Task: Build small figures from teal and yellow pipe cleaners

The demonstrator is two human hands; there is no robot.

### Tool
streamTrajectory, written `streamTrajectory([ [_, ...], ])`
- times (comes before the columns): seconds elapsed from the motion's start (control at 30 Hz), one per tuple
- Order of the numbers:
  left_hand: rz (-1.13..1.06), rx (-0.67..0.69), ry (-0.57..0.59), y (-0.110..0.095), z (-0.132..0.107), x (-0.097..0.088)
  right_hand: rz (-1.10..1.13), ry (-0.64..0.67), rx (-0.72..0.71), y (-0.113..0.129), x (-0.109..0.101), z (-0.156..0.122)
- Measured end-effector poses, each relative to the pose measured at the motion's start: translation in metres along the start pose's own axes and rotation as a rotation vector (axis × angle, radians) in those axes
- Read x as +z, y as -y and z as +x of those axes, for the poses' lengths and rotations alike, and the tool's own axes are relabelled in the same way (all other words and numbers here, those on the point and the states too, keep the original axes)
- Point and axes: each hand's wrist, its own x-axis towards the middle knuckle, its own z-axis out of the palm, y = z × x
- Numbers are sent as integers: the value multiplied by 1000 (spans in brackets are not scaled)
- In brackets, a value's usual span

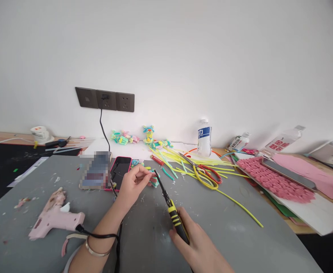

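Note:
My left hand (pixel 134 182) pinches a small teal and pink craft piece (pixel 154 179) above the grey table mat (pixel 226 223). My right hand (pixel 196 244) grips the yellow and black handles of thin pliers (pixel 169 204). The pliers' tip points up and left and meets the craft piece at my left fingertips. A bracelet sits on my left wrist, and a black cable crosses that forearm.
A pink glue gun (pixel 54 218) lies at the left. A phone in a pink case (pixel 120 170) lies ahead, and scissors (pixel 203 172) rest among yellow and teal strips (pixel 240 206). Bottles (pixel 204 142) stand at the wall. A board of pink pieces (pixel 271 182) is at the right.

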Motion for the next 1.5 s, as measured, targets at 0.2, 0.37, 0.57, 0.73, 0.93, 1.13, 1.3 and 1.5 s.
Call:
streamTrajectory([
  [0.2,98,125,-38,-2,-1,-3,-13,10,-11,5,7,0],
  [0.37,172,217,-96,-2,1,-2,18,-54,-37,4,16,6],
  [0.57,212,206,-99,-3,0,0,8,-75,-67,1,23,11],
  [0.73,205,176,-54,-5,0,0,13,-90,-83,-2,24,12],
  [0.93,201,87,30,-14,1,1,-17,-108,-94,-4,20,10],
  [1.13,157,35,142,-14,1,0,-49,-130,-101,-5,21,8],
  [1.3,136,19,131,-11,1,0,-78,-192,-99,-10,24,9],
  [1.5,133,22,151,-11,1,-1,-67,-192,-92,-8,15,10],
])
